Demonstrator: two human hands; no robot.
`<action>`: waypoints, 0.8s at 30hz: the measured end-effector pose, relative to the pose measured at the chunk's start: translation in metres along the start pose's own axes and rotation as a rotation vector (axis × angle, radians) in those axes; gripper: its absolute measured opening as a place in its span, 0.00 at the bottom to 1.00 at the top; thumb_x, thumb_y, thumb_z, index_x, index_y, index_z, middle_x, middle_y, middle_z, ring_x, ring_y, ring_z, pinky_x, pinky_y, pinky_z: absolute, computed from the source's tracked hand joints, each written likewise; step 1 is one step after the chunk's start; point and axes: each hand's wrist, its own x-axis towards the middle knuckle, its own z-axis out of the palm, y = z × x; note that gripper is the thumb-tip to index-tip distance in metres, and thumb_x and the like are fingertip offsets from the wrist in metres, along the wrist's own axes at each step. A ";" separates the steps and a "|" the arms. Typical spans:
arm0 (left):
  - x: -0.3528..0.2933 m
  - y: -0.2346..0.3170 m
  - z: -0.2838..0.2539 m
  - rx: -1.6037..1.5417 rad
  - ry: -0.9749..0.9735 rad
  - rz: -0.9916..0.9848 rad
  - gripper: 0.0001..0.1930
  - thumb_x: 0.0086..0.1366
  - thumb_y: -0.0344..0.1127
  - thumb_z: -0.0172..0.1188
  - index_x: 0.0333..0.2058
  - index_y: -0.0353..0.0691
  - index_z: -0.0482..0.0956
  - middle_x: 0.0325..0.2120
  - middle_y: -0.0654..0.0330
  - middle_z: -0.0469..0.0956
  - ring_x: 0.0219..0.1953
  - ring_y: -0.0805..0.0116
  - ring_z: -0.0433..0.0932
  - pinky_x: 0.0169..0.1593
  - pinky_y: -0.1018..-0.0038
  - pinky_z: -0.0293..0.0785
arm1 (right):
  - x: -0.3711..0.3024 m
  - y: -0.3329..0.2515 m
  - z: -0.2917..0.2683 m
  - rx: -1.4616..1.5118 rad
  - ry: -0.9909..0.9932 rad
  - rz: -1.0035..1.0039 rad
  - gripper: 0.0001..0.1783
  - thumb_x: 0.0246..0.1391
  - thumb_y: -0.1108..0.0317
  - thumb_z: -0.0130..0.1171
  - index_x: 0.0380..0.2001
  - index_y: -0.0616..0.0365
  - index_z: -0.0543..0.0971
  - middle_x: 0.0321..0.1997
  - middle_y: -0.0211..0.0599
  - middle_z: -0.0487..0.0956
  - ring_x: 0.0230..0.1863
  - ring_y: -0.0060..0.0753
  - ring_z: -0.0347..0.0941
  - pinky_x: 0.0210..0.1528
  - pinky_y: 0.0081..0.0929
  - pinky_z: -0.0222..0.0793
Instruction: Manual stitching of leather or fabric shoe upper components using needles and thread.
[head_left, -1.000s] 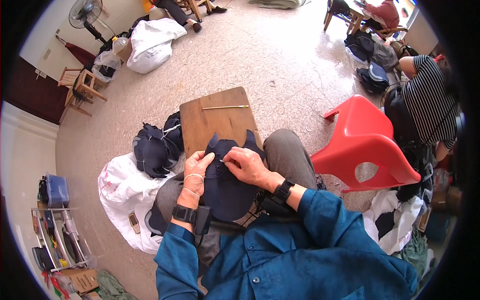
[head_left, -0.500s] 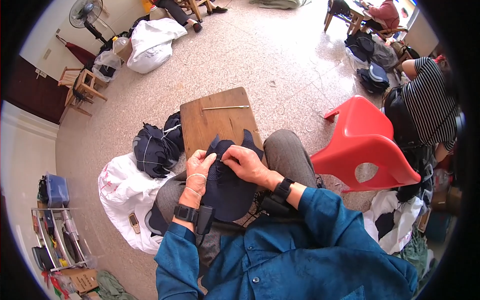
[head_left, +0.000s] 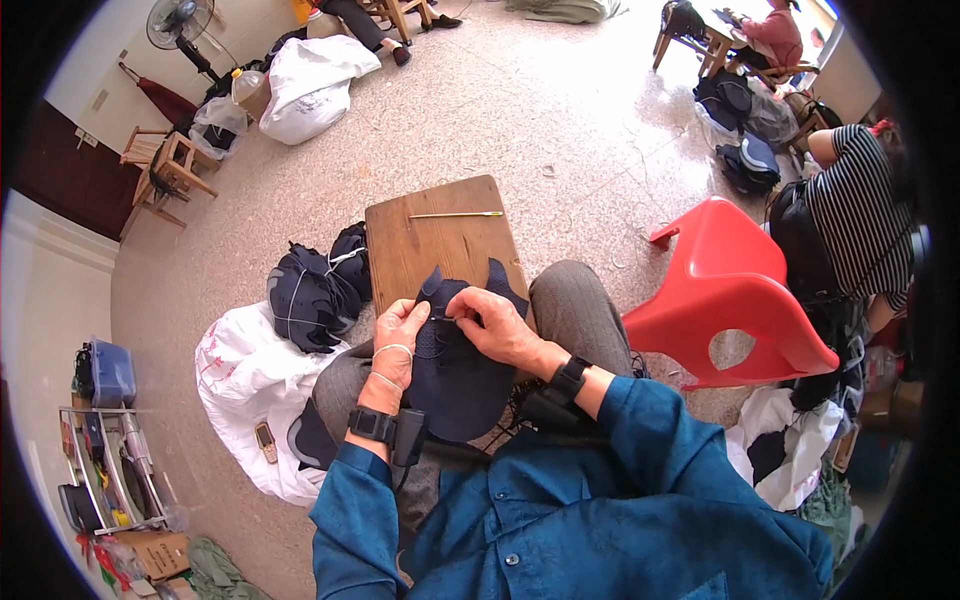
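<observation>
A dark navy fabric shoe upper lies across my lap, its two pointed ends reaching onto the edge of a wooden stool. My left hand is closed on its left side, thumb pressed on the fabric. My right hand is bent over the upper's middle, with thumb and forefinger pinched. A thin, light-coloured sliver shows between the two hands, too small to name. Dark thread or cord runs loosely over the fabric below the fingers. On the stool top rests a slender stick-like tool.
A tied bundle of dark uppers and a white sack with a phone on it are at my left. A red plastic stool stands at right, beside a person in a striped shirt. Others sit farther back.
My right fingers have shifted slightly on the upper, and the thin sliver between my hands shows more plainly. My left hand keeps its hold. The whole view has moved a little.
</observation>
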 end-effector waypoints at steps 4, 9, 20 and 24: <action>0.000 0.002 0.002 0.092 -0.013 0.003 0.04 0.69 0.32 0.66 0.35 0.39 0.81 0.28 0.71 0.79 0.29 0.84 0.74 0.35 0.83 0.71 | 0.002 -0.004 0.006 0.041 -0.017 0.091 0.07 0.54 0.79 0.59 0.37 0.60 0.78 0.35 0.40 0.79 0.36 0.39 0.79 0.41 0.31 0.75; -0.003 0.003 -0.005 0.014 0.026 -0.037 0.05 0.69 0.32 0.65 0.36 0.37 0.81 0.32 0.67 0.79 0.30 0.81 0.75 0.36 0.81 0.72 | -0.002 -0.017 0.007 0.123 0.064 0.087 0.09 0.57 0.80 0.58 0.41 0.61 0.78 0.37 0.43 0.79 0.39 0.40 0.80 0.42 0.29 0.76; -0.013 0.003 -0.020 1.172 0.062 0.768 0.08 0.56 0.28 0.69 0.35 0.42 0.83 0.35 0.59 0.79 0.42 0.55 0.78 0.46 0.62 0.70 | -0.013 -0.004 -0.006 -0.127 0.064 -0.081 0.12 0.56 0.80 0.56 0.44 0.61 0.78 0.45 0.47 0.78 0.49 0.51 0.78 0.52 0.40 0.75; -0.010 0.003 -0.024 1.325 0.105 0.833 0.07 0.56 0.30 0.70 0.34 0.43 0.83 0.32 0.59 0.79 0.40 0.54 0.78 0.44 0.61 0.71 | -0.015 -0.001 -0.005 -0.192 0.080 -0.128 0.15 0.54 0.81 0.56 0.46 0.62 0.77 0.47 0.48 0.77 0.52 0.55 0.76 0.55 0.42 0.74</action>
